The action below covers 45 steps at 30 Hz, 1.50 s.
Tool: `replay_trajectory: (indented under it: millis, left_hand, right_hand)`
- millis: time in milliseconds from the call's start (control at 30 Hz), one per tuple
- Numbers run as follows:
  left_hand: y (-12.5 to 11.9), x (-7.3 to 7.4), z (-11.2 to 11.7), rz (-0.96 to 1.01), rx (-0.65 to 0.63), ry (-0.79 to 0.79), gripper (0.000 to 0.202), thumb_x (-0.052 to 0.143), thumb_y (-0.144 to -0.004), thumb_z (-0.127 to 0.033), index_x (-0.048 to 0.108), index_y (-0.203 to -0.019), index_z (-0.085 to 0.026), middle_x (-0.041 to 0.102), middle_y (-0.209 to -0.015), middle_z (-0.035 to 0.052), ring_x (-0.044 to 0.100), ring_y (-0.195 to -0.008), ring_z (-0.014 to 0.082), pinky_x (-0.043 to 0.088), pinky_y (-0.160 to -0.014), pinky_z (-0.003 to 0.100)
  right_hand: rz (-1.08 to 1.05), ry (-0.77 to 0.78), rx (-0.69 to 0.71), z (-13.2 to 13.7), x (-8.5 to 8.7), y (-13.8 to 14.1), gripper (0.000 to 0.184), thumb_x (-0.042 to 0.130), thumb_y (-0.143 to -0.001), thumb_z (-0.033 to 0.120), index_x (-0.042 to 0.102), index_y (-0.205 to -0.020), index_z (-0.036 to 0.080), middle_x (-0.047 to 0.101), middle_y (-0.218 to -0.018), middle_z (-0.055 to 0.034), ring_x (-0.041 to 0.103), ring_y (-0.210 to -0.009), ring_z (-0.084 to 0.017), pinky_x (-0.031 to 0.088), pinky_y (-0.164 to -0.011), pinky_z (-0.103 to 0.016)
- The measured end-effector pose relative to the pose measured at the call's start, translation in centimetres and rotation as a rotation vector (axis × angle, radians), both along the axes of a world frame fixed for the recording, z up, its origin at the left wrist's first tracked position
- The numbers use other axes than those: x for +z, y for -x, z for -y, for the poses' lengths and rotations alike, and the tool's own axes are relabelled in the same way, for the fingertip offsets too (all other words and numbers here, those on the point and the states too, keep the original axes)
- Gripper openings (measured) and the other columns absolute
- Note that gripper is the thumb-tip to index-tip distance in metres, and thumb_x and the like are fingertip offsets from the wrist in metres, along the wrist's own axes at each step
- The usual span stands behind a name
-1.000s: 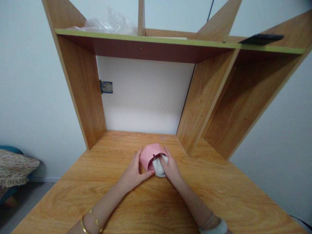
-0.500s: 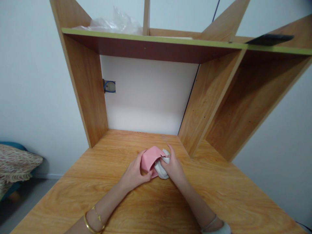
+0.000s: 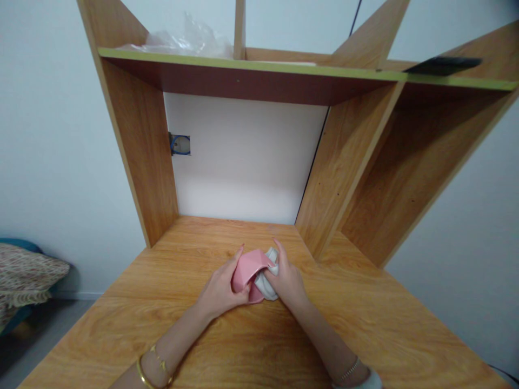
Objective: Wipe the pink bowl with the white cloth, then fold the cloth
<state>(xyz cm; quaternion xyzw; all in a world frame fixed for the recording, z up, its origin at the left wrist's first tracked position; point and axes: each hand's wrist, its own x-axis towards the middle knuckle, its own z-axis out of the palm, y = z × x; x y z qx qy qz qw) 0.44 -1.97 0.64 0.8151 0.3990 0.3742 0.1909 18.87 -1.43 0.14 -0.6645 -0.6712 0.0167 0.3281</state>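
Observation:
A pink faceted bowl [image 3: 252,265] is tilted on its side just above the wooden desk, its opening facing me and to the right. My left hand [image 3: 224,288] grips it from the left, thumb at the near rim and fingers around the outside. A crumpled pale grey cloth [image 3: 266,285] lies against the bowl's right rim and partly inside it. My right hand [image 3: 287,281] is closed on that cloth, with the index finger stretched out past it. The fingertips pressing the cloth are partly hidden.
The wooden desk [image 3: 194,346] spreads under both arms. Behind it stand upright panels [image 3: 138,151] and a shelf with a green edge [image 3: 284,67]. A clear plastic bag [image 3: 186,40] and a dark flat object [image 3: 444,65] lie on the shelf. An uncovered wall box [image 3: 180,145] shows wires.
The bowl has turned a little in my left hand and moved slightly left and down. My right hand and the cloth shift slightly with it. The view has moved slightly.

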Motion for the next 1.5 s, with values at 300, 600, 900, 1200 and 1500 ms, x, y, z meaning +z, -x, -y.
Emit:
replay_trajectory:
  millis: [300, 600, 900, 1200, 1500]
  left_hand:
    - [0.1, -0.2, -0.3, 0.068, -0.064, 0.052, 0.072, 0.054, -0.077, -0.036, 0.017, -0.137, -0.021, 0.034, -0.137, 0.0092, 0.036, -0.122, 0.0241, 0.028, -0.101, 0.039]
    - [-0.7, -1.4, -0.5, 0.312, -0.178, 0.185, 0.096, 0.067, -0.070, -0.031, 0.000, -0.137, -0.017, 0.034, -0.134, 0.0153, 0.037, -0.120, 0.0253, 0.031, -0.098, 0.040]
    - [-0.8, -0.4, 0.2, 0.235, -0.092, 0.205, 0.093, 0.062, -0.072, -0.025, -0.003, -0.137, -0.017, 0.048, -0.121, 0.0130, 0.054, -0.099, 0.0204, 0.044, -0.085, 0.033]
    - [-0.5, -0.1, 0.1, 0.163, -0.002, 0.069, 0.092, 0.062, -0.069, -0.024, 0.002, -0.138, -0.017, 0.039, -0.131, 0.0143, 0.045, -0.114, 0.0258, 0.036, -0.094, 0.039]
    - [0.0, 0.0, 0.1, 0.057, -0.047, -0.047, 0.083, 0.057, -0.066, -0.021, 0.015, -0.137, -0.020, 0.037, -0.135, 0.0092, 0.041, -0.117, 0.0256, 0.033, -0.097, 0.037]
  right_hand:
    - [-0.218, 0.024, 0.077, -0.5, -0.8, -0.1, 0.059, 0.046, -0.075, 0.020, 0.029, -0.132, 0.016, 0.064, -0.094, -0.0102, 0.061, -0.085, -0.022, 0.044, -0.069, -0.028]
    - [-0.539, -0.045, 0.081, -1.4, -1.6, 0.4, 0.055, 0.045, -0.077, 0.030, 0.033, -0.128, 0.012, 0.061, -0.103, -0.0119, 0.058, -0.093, -0.021, 0.045, -0.077, -0.032]
    - [-0.511, -0.024, 0.062, -1.1, -0.9, 0.5, 0.065, 0.055, -0.067, 0.029, 0.032, -0.126, 0.014, 0.062, -0.095, -0.0085, 0.060, -0.084, -0.020, 0.045, -0.072, -0.031]
    - [-0.215, -0.029, 0.001, 0.3, 0.8, 0.6, 0.069, 0.053, -0.073, 0.032, 0.023, -0.134, 0.021, 0.062, -0.075, -0.0025, 0.061, -0.065, -0.020, 0.041, -0.056, -0.025]
    - [-0.008, -0.047, -0.016, 0.2, 0.5, 0.2, 0.067, 0.049, -0.075, 0.032, 0.020, -0.135, 0.023, 0.063, -0.079, -0.0029, 0.062, -0.070, -0.022, 0.039, -0.056, -0.026]
